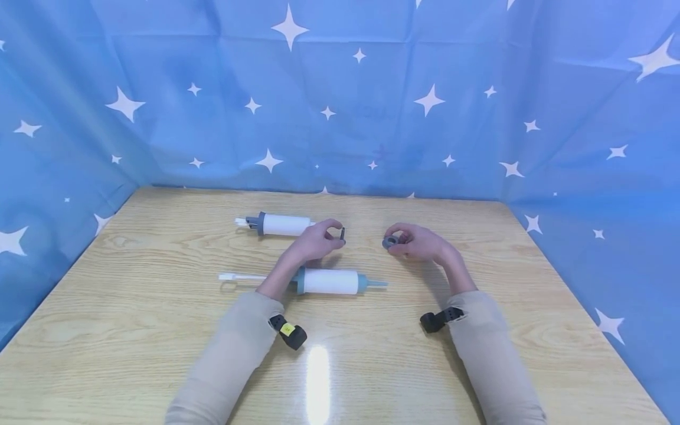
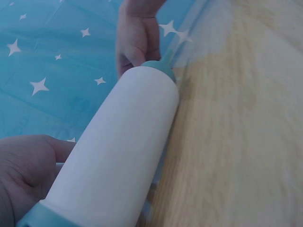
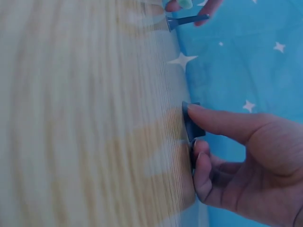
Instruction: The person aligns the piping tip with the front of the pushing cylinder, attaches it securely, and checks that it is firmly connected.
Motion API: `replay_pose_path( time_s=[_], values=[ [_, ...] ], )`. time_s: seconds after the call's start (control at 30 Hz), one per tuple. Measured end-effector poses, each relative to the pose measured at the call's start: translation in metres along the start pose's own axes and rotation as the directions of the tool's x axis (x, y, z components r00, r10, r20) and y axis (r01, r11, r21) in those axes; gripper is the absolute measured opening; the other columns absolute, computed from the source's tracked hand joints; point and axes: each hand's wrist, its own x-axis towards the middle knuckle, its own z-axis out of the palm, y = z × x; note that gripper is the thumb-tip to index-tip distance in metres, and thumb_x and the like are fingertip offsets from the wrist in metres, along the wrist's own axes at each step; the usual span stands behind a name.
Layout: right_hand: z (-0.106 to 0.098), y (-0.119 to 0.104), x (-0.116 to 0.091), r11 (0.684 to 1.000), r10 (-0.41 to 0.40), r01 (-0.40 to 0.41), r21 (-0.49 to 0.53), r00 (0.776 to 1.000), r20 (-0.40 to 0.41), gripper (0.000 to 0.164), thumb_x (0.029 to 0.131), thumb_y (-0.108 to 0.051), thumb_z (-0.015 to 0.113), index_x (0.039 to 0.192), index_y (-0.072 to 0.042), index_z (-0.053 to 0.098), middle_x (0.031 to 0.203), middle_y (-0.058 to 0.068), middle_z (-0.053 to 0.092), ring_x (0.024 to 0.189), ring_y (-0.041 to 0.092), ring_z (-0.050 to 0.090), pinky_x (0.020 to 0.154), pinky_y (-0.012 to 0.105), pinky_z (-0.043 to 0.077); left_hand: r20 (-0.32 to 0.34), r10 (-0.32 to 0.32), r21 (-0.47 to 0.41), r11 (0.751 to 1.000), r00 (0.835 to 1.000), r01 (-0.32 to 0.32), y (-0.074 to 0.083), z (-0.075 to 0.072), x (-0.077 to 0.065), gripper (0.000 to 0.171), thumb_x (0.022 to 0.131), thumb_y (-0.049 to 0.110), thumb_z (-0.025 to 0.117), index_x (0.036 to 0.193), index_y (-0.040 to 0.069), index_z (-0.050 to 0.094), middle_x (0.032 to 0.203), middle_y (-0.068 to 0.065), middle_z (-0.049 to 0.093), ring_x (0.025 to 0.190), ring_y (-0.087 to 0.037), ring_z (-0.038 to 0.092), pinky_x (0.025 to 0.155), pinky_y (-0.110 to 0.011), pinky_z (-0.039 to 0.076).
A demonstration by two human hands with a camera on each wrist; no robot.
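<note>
Beyond teal-capped tube: right hand pinches grey ring | left hand at stemmed part, grip unclear | flared end: right-wrist view only

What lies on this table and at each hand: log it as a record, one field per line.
Left hand: finger and thumb at a small dark nozzle, grip unclear
Right hand: pinches a dark ring
Near tube: white body, blue-green ends, thin tip pointing right in the head view
Far tube: white body, grey fitting at its left
Surface: wooden table
Backdrop: blue cloth with white stars
</note>
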Motion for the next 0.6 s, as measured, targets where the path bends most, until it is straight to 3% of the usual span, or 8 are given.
replay_pose_path(
  time_s=[0.17,0.33,0.47,0.6],
  values=[
    [-0.001,0.0,0.0,0.995,0.025,-0.025,0.101,1.0,0.01,0.037,0.095,-0.01,0.07,0.129,-0.002,0.057,0.101,0.016,0.061,0.087,0.024,0.055,0.076,0.033,0.048,-0.015,-0.042,-0.038,0.998,0.999,0.042,0.0,0.002,0.007,0.045,0.101,0.019,0.061,0.144,0.01,0.054,0.116,-0.016,0.067,0.092,-0.028,0.067,0.069,-0.034,0.052],
    [-0.002,0.001,-0.001,0.983,0.074,-0.076,0.167,0.997,0.016,0.037,0.094,-0.011,0.072,0.127,-0.004,0.059,0.103,0.014,0.058,0.09,0.024,0.054,0.079,0.033,0.048,-0.031,-0.055,-0.023,0.998,0.998,0.054,0.001,0.005,0.011,0.028,0.101,0.016,0.061,0.126,0.008,0.067,0.104,-0.014,0.071,0.08,-0.023,0.066,0.057,-0.028,0.045],
    [-0.005,0.003,-0.002,0.971,0.089,-0.092,0.223,0.996,0.024,0.037,0.094,-0.011,0.072,0.127,-0.003,0.059,0.098,0.011,0.055,0.082,0.022,0.052,0.075,0.032,0.047,-0.037,-0.065,-0.017,0.998,0.997,0.065,0.003,0.007,0.013,0.018,0.1,0.015,0.062,0.113,0.007,0.072,0.086,-0.011,0.071,0.067,-0.019,0.061,0.051,-0.026,0.041],
    [-0.009,0.007,-0.004,0.957,0.095,-0.102,0.272,0.995,0.042,0.038,0.095,-0.012,0.07,0.129,0.0,0.057,0.095,0.008,0.055,0.075,0.02,0.049,0.072,0.031,0.046,-0.042,-0.068,0.001,0.998,0.997,0.068,0.005,0.008,0.013,0.016,0.1,0.018,0.063,0.109,0.008,0.073,0.079,-0.01,0.069,0.059,-0.017,0.057,0.047,-0.024,0.038]
  ],
)
